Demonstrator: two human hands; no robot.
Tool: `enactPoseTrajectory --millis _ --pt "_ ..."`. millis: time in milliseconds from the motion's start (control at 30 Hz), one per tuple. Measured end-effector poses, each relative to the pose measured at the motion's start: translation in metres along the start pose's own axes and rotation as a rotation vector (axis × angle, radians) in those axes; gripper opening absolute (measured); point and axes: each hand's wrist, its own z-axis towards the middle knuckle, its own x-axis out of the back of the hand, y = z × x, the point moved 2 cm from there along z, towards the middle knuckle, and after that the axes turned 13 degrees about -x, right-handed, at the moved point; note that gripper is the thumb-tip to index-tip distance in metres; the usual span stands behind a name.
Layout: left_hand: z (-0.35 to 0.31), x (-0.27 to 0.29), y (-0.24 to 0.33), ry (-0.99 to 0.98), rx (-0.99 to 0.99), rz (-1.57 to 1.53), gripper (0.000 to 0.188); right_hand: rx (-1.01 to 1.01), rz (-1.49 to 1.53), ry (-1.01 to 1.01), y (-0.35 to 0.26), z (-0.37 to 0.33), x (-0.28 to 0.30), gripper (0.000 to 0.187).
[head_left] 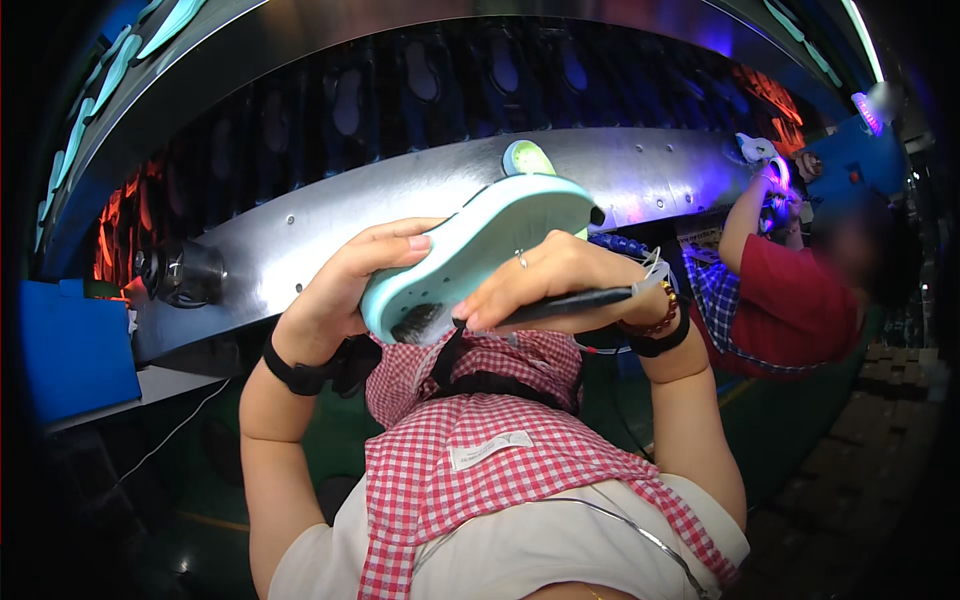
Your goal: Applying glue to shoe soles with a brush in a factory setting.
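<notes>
My left hand (362, 275) grips a pale turquoise shoe sole (520, 225) by its near left edge, thumb on the rim. The sole is tilted, its hollow inner face showing, with a few small holes towards the near end. In my right hand (560, 280) is a brush (580, 304) with a black handle, fingers closed round it. Dark bristles (415, 325) rest against the near end of the sole's inner face. Just behind the sole, a pale green and white shoe part (527, 158) lies on the metal ledge, partly hidden.
A curved metal ledge (250, 235) runs across in front of me, backed by a dark row of sole-shaped pieces (422, 70). At left stands a blue bin (80, 350). More turquoise soles (115, 75) line the upper shelf. A co-worker in red (790, 300) works at the right.
</notes>
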Motion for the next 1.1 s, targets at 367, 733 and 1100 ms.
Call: enactPoseTrajectory --millis 367,733,1100 --pt "-0.016 0.036 -0.002 0.033 -0.003 0.031 0.050 0.060 -0.011 0.066 0.008 -0.019 0.004 0.020" --pt "-0.026 0.037 0.012 0.141 -0.173 -0.513 0.062 0.219 -0.008 0.415 0.000 -0.019 -0.010 0.019" --pt "0.011 0.030 -0.062 0.329 -0.360 -0.662 0.082 -0.094 -0.011 0.653 0.040 0.021 -0.033 0.021"
